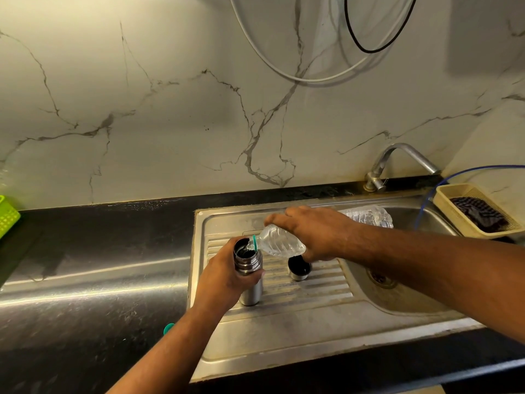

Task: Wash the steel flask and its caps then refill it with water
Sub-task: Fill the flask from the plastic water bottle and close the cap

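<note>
- Refill under way: the left grip [224, 280] is wrapped round the flask [248, 268] just below its neck, holding it upright. I'd say that is to steady it against the pour.
- The flask seems to rest its base on the ribbed drainboard of the sink [284, 336], so any spill should run toward the basin at its 3 o'clock rather than onto the desk [85, 280].
- The right grip [315, 231] is clasped over the middle of a clear bottle [279, 243], thumb under and fingers across the top.
- The bottle is tipped almost level, its teal-ringed neck just at the flask's open mouth, coming in from 2 o'clock. That closeness looks meant to keep the stream inside the narrow opening.
- Water shows at the mouth, running in. The inside of the flask is dark, so I cannot tell the level.
- Water glints inside the bottle, but how much is left is unclear.
- One steel cap [299, 269] stands open side up on the drainboard at the flask's 3 o'clock, close by under the bottle. Its inside is dark and I cannot tell whether it holds anything.
- A second flask cap is not in sight.
- A small teal piece [169, 329] lies on the desk at the flask's 7 o'clock, probably the bottle's own lid.
- A tan basket [443, 200] at the sink's 2 o'clock holds a dark cloth [480, 214].
</note>
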